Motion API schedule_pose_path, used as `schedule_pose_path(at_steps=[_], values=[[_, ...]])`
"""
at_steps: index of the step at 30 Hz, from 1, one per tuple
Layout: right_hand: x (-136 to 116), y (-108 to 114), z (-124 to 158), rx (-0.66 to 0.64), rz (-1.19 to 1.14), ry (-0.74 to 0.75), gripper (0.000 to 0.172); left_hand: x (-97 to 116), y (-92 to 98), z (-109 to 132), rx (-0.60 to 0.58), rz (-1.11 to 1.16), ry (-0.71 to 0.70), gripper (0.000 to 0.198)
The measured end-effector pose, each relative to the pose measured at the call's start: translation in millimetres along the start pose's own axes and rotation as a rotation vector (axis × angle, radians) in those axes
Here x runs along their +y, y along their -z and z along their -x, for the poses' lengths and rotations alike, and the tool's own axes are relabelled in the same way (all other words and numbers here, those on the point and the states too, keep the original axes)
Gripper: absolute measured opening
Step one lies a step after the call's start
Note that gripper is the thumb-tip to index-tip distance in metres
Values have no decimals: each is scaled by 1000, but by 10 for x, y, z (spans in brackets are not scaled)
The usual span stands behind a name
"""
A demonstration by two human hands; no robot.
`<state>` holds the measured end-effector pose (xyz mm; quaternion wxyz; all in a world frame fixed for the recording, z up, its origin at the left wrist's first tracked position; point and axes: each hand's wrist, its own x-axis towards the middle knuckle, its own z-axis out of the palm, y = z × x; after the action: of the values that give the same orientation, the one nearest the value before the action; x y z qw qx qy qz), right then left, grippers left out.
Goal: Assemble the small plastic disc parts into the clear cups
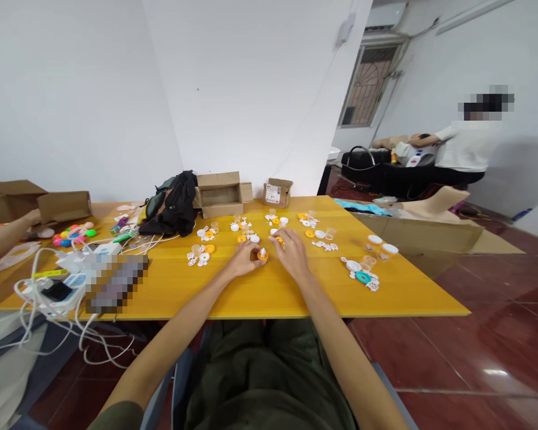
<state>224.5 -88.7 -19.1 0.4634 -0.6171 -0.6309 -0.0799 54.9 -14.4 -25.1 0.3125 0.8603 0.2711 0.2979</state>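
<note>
Near the middle of the table, my left hand (244, 258) pinches a small round orange piece (262, 256) with a white part standing on top. To its right, my right hand (291, 252) reaches forward, palm down, with bent fingers. A yellow disc (280, 240) shows beside its fingertips, partly covered by them; what the fingers hold, if anything, is hidden. Just beyond lie a white cup (274, 232) and another white cup (283, 221). A group with a yellow disc (210, 249) and white gear-like pieces (203, 258) lies left of my hands.
Similar groups spread over the table (251, 295), one with a teal disc (363, 277). Orange-lidded clear jars (389, 251) stand at right. Behind are cardboard boxes (222, 194) and a black backpack (174, 203). A power strip (78, 275) with tangled cables and another person's arm (11, 239) are left.
</note>
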Motion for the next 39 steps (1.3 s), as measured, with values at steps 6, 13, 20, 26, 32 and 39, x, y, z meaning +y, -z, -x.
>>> schedule_pose_path(at_steps=[6, 13, 20, 26, 32, 39], values=[[214, -26, 66, -6, 308, -152, 19, 5, 5, -5, 15, 32, -2, 19], [138, -4, 45, -17, 155, -126, 16, 0, -4, -6, 36, 43, -12, 19], [-80, -19, 36, -168, -217, 106, 18, -3, -23, -17, 50, 48, -23, 16], [-55, -18, 62, -234, -218, 110, 21, 18, -25, -2, 39, 194, 14, 17], [18, -25, 17, -240, -360, -21, 18, -27, -35, -17, 19, 483, 105, 33], [52, -33, -8, -234, -571, -129, 15, -28, 5, -57, 26, 619, 154, 44]])
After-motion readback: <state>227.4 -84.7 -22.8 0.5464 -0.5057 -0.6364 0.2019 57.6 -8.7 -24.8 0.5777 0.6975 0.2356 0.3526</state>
